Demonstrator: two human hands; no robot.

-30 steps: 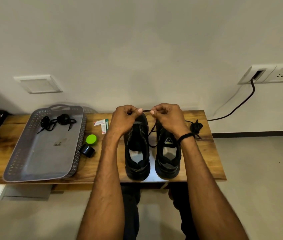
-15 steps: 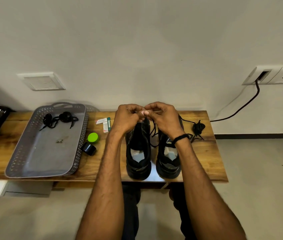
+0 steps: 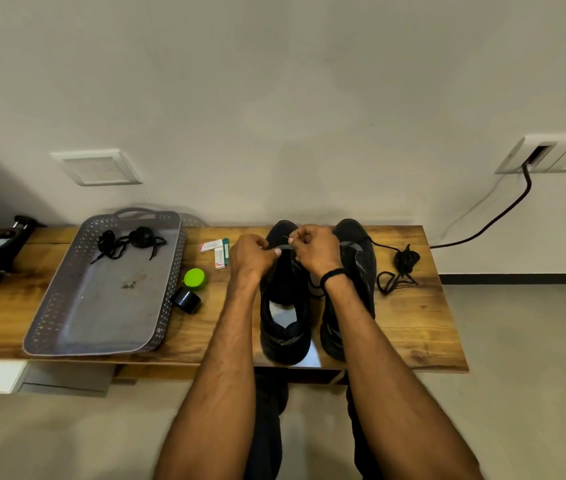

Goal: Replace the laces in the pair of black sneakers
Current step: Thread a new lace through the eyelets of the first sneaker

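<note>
Head camera, looking down: a pair of black sneakers (image 3: pixel 285 306) stands side by side at the front edge of a wooden tabletop (image 3: pixel 413 323), toes toward the wall. Above the toe of the left shoe, the left hand (image 3: pixel 252 252) and right hand (image 3: pixel 316 251) meet, fingers curled, both pinching a thin black lace (image 3: pixel 288 238). A loose lace bundle (image 3: pixel 402 263) lies near the right edge, and a grey tray (image 3: pixel 66 327) sits to the left.

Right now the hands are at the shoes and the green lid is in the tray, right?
No. The head view shows the green lid on the bench beside the tray. The left hand and right hand are at the shoes.
</note>
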